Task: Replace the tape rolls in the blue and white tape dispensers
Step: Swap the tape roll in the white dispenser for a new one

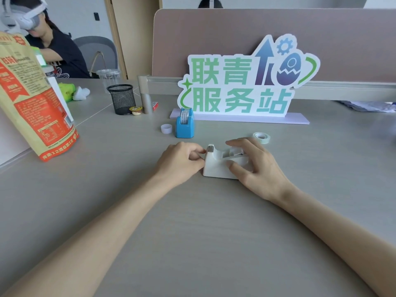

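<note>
The white tape dispenser [216, 166] lies on the grey table in the middle of the view. My right hand [255, 166] wraps over its rear half, thumb on the near side, fingers over the roll sitting inside. My left hand [182, 161] has its fingertips pinched together at the cutter end of the dispenser; whether tape is between them I cannot tell. The blue tape dispenser [184, 125] stands upright farther back with a roll in it. A loose clear tape roll [261, 137] lies to the right behind my right hand. A small white empty core [166, 128] stands left of the blue dispenser.
A large standing sign [242, 82] on a lilac base lines the back against the partition. A black mesh pen cup [122, 99] and a small yellow pot [135, 110] sit back left. A tall orange paper bag [32, 99] stands at the left. Another person wearing a headset sits far left.
</note>
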Motion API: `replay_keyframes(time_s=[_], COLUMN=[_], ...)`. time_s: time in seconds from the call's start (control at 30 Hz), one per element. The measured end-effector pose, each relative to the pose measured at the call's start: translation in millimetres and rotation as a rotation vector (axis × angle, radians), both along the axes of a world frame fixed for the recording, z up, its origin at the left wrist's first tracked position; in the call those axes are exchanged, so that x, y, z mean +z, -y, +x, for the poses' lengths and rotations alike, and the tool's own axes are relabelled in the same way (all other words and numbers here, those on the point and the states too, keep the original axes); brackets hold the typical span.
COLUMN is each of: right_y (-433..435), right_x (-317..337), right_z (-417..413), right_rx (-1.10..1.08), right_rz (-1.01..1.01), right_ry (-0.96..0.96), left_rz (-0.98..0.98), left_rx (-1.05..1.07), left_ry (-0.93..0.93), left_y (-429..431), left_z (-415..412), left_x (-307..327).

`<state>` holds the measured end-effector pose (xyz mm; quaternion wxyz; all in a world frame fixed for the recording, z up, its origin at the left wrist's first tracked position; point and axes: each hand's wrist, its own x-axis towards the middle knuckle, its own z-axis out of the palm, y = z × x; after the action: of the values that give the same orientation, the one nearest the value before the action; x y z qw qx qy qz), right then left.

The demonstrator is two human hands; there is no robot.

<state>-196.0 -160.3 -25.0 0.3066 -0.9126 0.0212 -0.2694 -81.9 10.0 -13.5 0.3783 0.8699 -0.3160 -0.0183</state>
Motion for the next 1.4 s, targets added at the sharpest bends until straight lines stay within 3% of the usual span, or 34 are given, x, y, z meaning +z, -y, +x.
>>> replay_keyframes(time_s=[0.17,0.3,0.5,0.8,1.07,1.2,1.3,1.33,1.4], right_y=[2.9,6.5,6.0,11.4,2.6,-1.5,-4.6,-3.1,1.4], right_x=[0.2,0.1,4.4,12.3,4.7,3.9,3.3,1.4,-0.8], right_z=[0.4,1.3,-0.3,-4.2,-6.6,-11.3,-14.8,-13.6,-10.6], right_rx=[-0.055,-0.086,-0.08,-0.08,-0.191,-0.156,-0.096,-0.098,-0.117], right_rz=[0.105,0.263,0.334,0.304,0.157,0.194,0.313,0.339,0.405], right_ry=[0.128,0.133,0.161,0.103,0.475,0.422,0.249,0.198,0.118], left_rz=[-0.054,-0.071,-0.062,-0.155,-0.142,-0.136,-0.115,-0.106,-0.086], left_rx=[-0.023,-0.114,-0.222,-0.205,-0.169,-0.101,-0.042,-0.013,0.034], left_ry=[-0.006,0.14,0.031,0.09,0.128,0.144,0.167,0.229,0.534], left_y=[0.6,-0.8,-3.0,2.6,1.1,5.7,7.6,6.9,4.8], left_z=[-0.6,-2.6,-5.0,5.3,10.3,22.9,28.0,27.2,21.5], left_x=[1.3,-8.7,-10.9,-17.1,-19.3,-20.8,-22.9,-23.6,-22.0])
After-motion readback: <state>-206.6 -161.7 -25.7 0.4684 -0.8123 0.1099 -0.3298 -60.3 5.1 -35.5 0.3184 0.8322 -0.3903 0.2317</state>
